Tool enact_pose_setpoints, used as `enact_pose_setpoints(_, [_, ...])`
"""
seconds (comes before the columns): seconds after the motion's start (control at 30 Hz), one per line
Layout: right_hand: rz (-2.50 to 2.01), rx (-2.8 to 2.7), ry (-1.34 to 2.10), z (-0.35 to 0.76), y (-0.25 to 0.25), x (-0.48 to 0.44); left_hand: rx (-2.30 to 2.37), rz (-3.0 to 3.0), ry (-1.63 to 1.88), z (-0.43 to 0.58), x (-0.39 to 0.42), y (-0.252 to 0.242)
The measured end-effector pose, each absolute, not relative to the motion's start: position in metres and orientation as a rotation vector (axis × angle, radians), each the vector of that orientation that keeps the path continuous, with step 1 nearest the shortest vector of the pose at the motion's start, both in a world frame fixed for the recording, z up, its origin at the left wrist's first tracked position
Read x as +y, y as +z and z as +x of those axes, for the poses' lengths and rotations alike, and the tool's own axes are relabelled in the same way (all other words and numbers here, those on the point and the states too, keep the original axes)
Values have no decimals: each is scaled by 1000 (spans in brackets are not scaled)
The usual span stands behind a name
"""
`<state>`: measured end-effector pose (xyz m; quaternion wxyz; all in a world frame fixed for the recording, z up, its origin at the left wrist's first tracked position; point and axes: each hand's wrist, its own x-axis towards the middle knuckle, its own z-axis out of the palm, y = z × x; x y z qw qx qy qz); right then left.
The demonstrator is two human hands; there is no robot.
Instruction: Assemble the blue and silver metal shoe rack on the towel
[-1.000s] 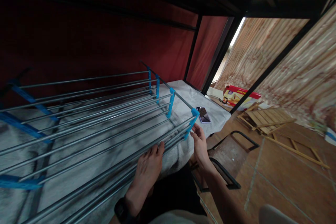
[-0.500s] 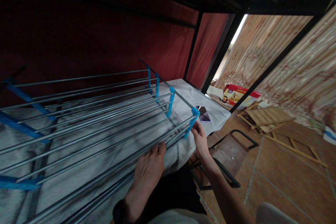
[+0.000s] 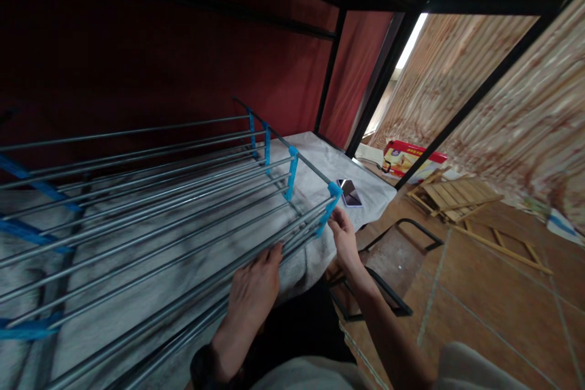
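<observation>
A rack of grey metal tubes with blue plastic connectors, looking like a shoe rack (image 3: 196, 198), lies across a pale fleecy blanket (image 3: 311, 140). My left hand (image 3: 256, 280) curls over the tubes along its near side, the fingertips partly hidden behind them. At the rack's near right corner, my right hand (image 3: 342, 234) is closed with thumb and fingers against the blue connector (image 3: 329, 207). Part of that grip is hidden by the connector. A dark watch (image 3: 205, 367) is on my left wrist. Just beyond the right corner lies a phone (image 3: 350, 193) on the blanket.
A black metal frame (image 3: 329, 79) stands around the bed, with a dark structure overhead. A folding chair (image 3: 397, 256) is on the tiled floor at the right. Farther off are wooden slatted pieces (image 3: 457, 198), a red-and-yellow box (image 3: 411, 161) and a long curtain (image 3: 493, 91).
The view has shifted slightly, so everything appears a little farther left and mostly higher. Both hands keep their places on the rack.
</observation>
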<state>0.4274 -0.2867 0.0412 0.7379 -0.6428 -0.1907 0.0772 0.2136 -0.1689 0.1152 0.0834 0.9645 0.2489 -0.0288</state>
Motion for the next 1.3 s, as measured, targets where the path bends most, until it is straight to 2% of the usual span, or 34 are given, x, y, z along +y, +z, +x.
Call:
enact_pose_setpoints(0.77, [-1509,-414,135,421,36,-289,737,2874,-94,218,-170,134])
enact_pose_setpoints(1.3, [-1537,-468,107,426,33,-297,734,2770,80,215,-177,120])
